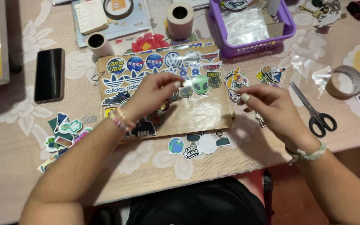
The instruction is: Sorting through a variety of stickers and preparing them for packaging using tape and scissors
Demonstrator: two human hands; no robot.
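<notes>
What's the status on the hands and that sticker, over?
Left hand pinching a small sticker over the brown sticker board. Right hand beside it, fingers curled, holding nothing visible. Scissors lie apart, nothing blocking.

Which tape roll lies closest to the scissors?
The flat, clear-brown tape roll at the table's right edge, just right of the black-handled scissors; the other rolls stand far off at the top.

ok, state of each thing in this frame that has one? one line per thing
left hand: over the board, fingertips pinching a small sticker
right hand: empty as far as I can tell, beside the board
brown board: flat, upper part covered in stickers, lower right bare
scissors: closed, lying flat
phone: screen dark
purple basket: upright, holds clear bags
tape roll: lying flat
</notes>
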